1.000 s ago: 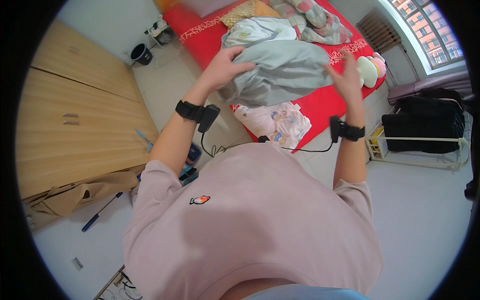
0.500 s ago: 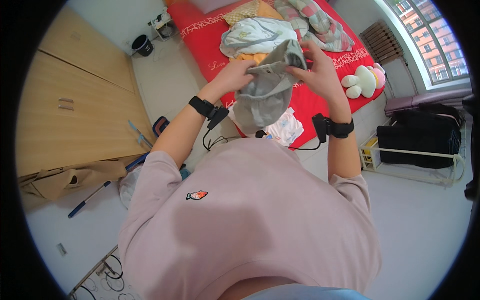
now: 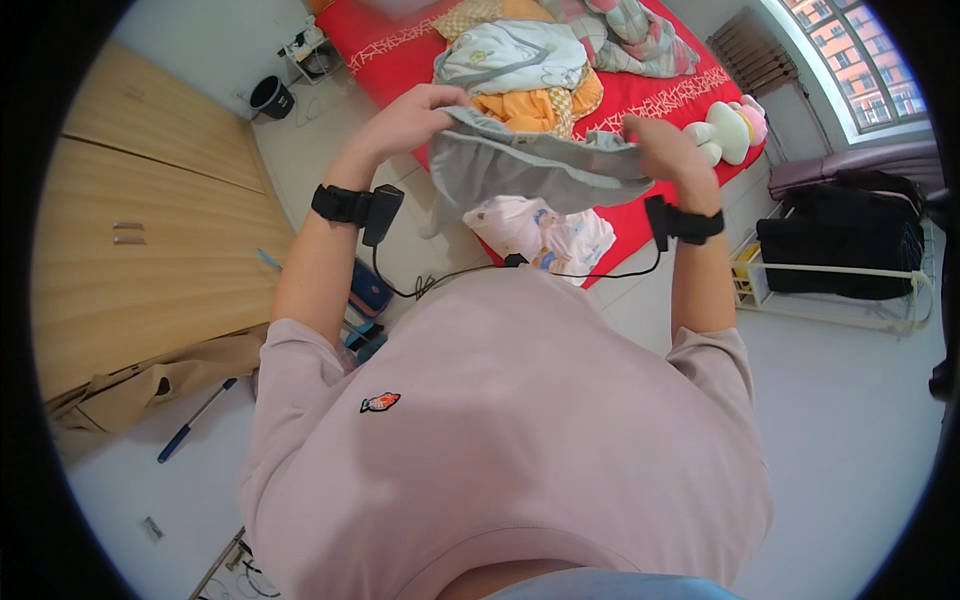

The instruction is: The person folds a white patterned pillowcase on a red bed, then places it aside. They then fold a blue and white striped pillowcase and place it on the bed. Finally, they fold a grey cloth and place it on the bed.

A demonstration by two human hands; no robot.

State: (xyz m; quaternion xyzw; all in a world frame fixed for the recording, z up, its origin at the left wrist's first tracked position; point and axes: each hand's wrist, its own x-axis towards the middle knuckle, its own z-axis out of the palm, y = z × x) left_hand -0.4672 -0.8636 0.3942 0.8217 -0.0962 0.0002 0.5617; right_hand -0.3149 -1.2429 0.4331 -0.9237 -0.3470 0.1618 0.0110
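Observation:
A light grey garment (image 3: 530, 170) hangs stretched sideways between my hands, above the near edge of the red bed. Its upper edge looks like a waistband, but the exact kind is unclear. My left hand (image 3: 420, 115) pinches its left top corner. At the opposite corner my right hand (image 3: 665, 155) grips the cloth, its fingers curled and partly hidden. Just below the garment, a pale pink printed piece of clothing (image 3: 550, 235) lies on the bed's near corner.
On the red bed (image 3: 385, 50) lie a white and orange heap of bedding (image 3: 515, 60), a checked quilt (image 3: 640, 45) and a plush toy (image 3: 725, 132). A wooden wardrobe (image 3: 150, 200) stands left, a black bin (image 3: 271, 97) behind it. To the right is a rack with black cloth (image 3: 835, 250).
My hands have moved apart, the left one outward and up, the right one slightly right and down. The bunched grey garment is now spread wide between them.

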